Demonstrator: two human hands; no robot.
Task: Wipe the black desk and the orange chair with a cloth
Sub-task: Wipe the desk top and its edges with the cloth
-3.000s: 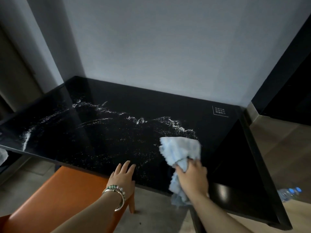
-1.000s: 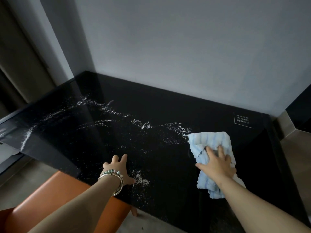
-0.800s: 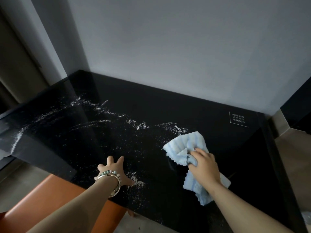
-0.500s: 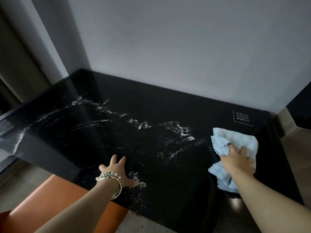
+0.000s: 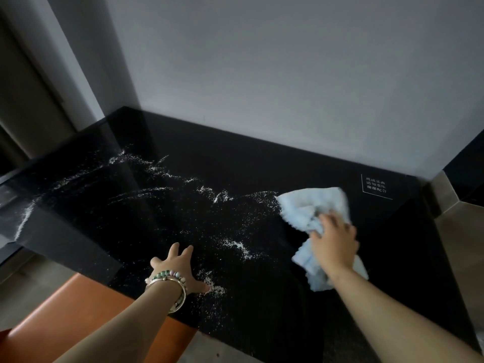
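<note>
Nearest the camera, the orange chair (image 5: pixel 65 310) sat tucked under the front edge of the black tabletop (image 5: pixel 262 158), not yet wiped. The left hand (image 5: pixel 178 271) stayed pressed flat just above it, fingers (image 5: pixel 174 251) spread and holding nothing, bracing in the white powder (image 5: pixel 235 244). Further in, the right hand (image 5: pixel 334 244) had swept leftward from the right edge over the last half second, dragging the pale blue cloth (image 5: pixel 311 205) back toward the powder. Its fingers (image 5: pixel 326 218) were blurred with motion but seemed curled into the bunched fabric, which spread beyond the fingertips and trailed under the wrist. The right side looked clean; the middle and left remained dusty.
</note>
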